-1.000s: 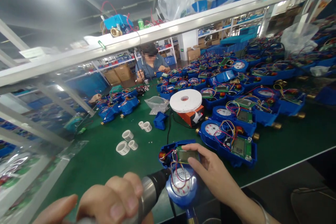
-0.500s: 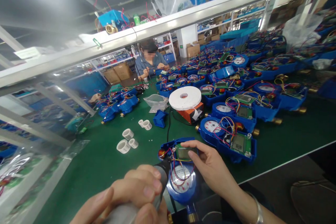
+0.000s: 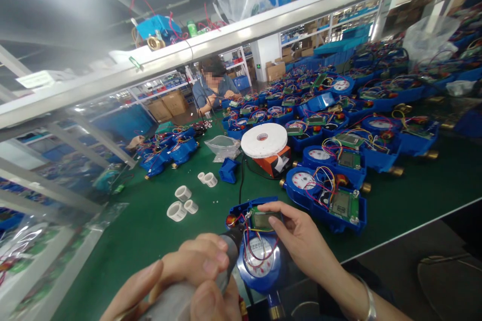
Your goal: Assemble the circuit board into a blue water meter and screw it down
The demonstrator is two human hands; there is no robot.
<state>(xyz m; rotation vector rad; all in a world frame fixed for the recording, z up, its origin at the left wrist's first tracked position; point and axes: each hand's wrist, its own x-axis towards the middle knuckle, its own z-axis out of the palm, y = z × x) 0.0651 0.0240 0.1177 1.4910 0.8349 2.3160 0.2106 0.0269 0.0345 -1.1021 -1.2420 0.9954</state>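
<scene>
At the near edge of the green table lies a blue water meter (image 3: pixel 259 261) with a round dial, red wires and a small green circuit board (image 3: pixel 262 219). My right hand (image 3: pixel 301 243) rests on it, thumb and fingers pinching the circuit board. A grey electric screwdriver (image 3: pixel 196 288) is gripped by my left hand (image 3: pixel 181 283). Its dark tip points at the left side of the board.
Several white plastic caps (image 3: pixel 183 202) lie left of the meter. Behind it stand a white tape roll (image 3: pixel 264 139) on an orange box, a small blue part (image 3: pixel 228 169) and many open blue meters (image 3: pixel 327 195). A seated person (image 3: pixel 213 91) works at the far end. A metal shelf rail (image 3: pixel 233 35) runs overhead.
My left hand has brought the screwdriver up and right, from below the meter to the board's left side. My right hand has kept its hold on the board.
</scene>
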